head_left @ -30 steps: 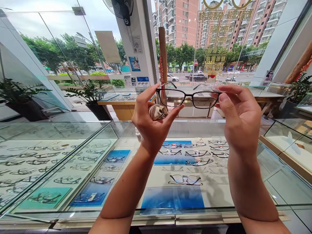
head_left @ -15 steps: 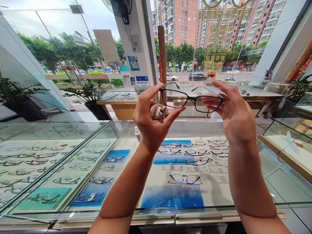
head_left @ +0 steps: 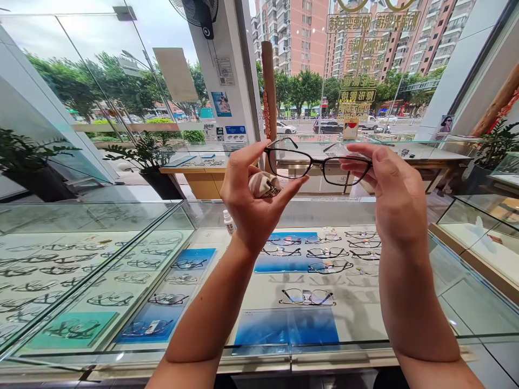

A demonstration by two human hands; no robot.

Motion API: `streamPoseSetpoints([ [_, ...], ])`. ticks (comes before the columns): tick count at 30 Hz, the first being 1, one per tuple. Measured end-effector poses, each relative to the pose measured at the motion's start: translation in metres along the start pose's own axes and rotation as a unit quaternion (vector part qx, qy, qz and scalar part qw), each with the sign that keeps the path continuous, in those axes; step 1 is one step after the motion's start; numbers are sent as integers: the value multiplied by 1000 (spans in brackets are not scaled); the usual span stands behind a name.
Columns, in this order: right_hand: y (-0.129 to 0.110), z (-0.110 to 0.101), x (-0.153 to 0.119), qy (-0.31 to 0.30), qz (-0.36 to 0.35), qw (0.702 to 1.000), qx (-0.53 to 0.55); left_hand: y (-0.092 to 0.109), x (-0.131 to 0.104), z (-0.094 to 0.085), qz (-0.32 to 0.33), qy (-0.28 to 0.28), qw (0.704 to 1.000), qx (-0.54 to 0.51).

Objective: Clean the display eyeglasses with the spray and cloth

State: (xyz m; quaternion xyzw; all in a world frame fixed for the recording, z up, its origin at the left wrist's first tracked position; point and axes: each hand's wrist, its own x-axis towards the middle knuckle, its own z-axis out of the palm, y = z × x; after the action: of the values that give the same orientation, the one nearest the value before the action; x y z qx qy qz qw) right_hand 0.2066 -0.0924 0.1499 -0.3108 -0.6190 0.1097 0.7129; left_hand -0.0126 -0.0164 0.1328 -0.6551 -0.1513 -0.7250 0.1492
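Black-framed glasses [head_left: 318, 162] are held up above the glass counter, lenses side by side, temples pointing away. My left hand [head_left: 253, 189] pinches their left rim between thumb and fingers, and a bunched light cloth [head_left: 264, 185] with dark print sits in its palm. At the right end of the frame, my right hand [head_left: 395, 189] has its thumb and index finger at the hinge, with other fingers seen behind the right lens.
Beneath the hands, a glass display case [head_left: 352, 324] holds rows of spectacles [head_left: 308, 296]. A small white bottle [head_left: 229, 222] stands behind my left wrist. Farther back are another counter [head_left: 438, 156] and potted plants [head_left: 152, 156].
My right hand's fingers have closed in on the right end of the glasses; before, they were spread more widely. My left hand, the glasses and the cloth have barely moved.
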Motion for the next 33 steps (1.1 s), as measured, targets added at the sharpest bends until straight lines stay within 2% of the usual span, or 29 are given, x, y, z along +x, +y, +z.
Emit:
streamPoseSetpoints([
  [4,3,-1,1,-5,3,1000,-15,0,0,0,10,18,1000,5],
  [9,6,-3,1,-18,11,1000,-8,2,1,2,-8,27,1000,-2],
  [17,-2,1,-2,-52,12,998,40,4,4,3,-3,40,999,-6],
  [28,-3,2,0,-52,13,992,117,-5,-2,5,-52,-11,999,-13],
  [33,0,5,3,-33,26,996,81,-1,-1,8,-92,-24,995,-40],
])
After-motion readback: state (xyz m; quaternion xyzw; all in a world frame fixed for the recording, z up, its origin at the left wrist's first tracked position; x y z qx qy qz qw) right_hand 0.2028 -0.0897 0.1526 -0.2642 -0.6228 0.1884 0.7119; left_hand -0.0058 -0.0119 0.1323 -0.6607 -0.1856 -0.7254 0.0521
